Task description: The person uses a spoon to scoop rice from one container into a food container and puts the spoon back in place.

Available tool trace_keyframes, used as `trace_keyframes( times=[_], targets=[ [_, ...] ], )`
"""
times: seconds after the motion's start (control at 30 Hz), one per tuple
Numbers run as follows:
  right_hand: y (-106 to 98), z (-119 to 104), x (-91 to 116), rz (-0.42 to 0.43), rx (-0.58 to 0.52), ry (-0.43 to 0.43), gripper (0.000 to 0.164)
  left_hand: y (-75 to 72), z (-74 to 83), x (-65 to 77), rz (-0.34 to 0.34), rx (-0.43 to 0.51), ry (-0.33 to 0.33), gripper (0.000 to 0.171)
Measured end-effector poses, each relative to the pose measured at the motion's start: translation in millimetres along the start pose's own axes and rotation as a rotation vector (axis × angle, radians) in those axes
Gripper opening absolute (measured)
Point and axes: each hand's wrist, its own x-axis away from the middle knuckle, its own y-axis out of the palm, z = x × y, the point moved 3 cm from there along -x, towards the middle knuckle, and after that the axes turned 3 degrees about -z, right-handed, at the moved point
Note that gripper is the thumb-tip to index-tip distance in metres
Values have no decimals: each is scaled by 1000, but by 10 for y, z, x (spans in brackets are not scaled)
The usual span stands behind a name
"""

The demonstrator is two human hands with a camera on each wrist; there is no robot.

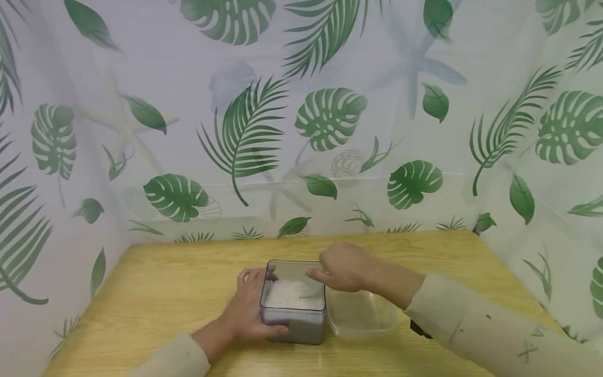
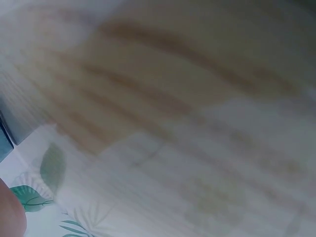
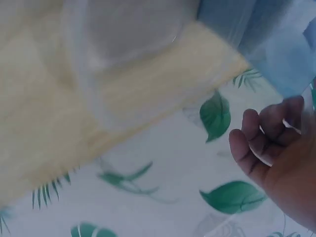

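From the head, a grey box [image 1: 301, 329] of white grains [image 1: 288, 294] stands near six o'clock; the left hand [image 1: 247, 310], wrapped round its nine o'clock side, should brace it firmly. The right hand [image 1: 346, 267], curled at its two o'clock corner, would best work low, sparing the clear tub [image 1: 363, 333] at three o'clock spills. Left wrist: mostly blurred. Right wrist: right hand bent at four o'clock, grip unclear.

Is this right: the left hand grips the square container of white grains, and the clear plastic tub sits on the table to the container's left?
No: the head view shows the clear plastic tub to the right of the square container. The left hand grips that container of white grains, and the tub sits on the table.
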Motion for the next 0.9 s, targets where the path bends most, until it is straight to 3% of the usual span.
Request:
trace_keyframes(
  times=[0.13, 0.33, 0.6, 0.9],
  targets=[
    [-43, 66, 35, -6, 229, -197, 37, -11, 13, -7, 6, 1, -11, 123],
    [-42, 102, 43, 107, 429, -358, 40, -15, 14, -2, 23, -20, 8, 125],
    [-2, 85, 87, 205, 485, -435, 44, 0, -19, 66, 14, -16, -9, 126],
    [-64, 136, 150, 271, 460, -474, 42, -3, 5, 25, 22, -23, -6, 125]
  ],
)
